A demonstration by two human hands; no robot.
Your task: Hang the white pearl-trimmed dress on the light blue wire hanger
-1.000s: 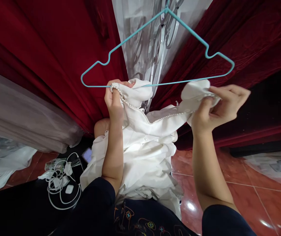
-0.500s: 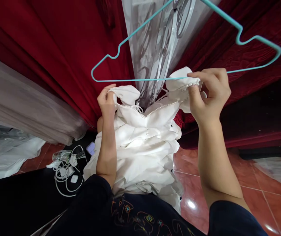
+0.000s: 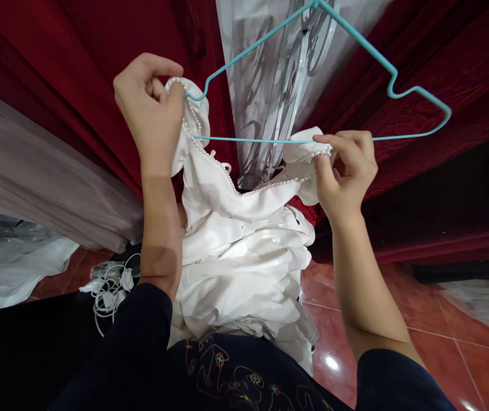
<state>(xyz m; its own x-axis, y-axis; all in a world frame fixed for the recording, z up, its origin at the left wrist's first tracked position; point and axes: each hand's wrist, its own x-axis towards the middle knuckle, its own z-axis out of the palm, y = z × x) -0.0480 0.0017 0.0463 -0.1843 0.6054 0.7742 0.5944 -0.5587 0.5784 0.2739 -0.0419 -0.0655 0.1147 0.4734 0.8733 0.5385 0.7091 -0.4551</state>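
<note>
A white dress (image 3: 235, 279) with pearl-trimmed neckline bunches at centre; the light-blue hanger (image 3: 359, 39) spans the top, left end inside one sleeve.

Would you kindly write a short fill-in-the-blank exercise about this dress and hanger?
1. The left hand and right hand hold a dress coloured ____.
2. The hand higher in the picture is the ____ one.
3. The end of the hanger clear of the dress is on the ____.
4. Tangled white cables lie on a surface coloured ____.

Missing words: white; left; right; black.
</note>
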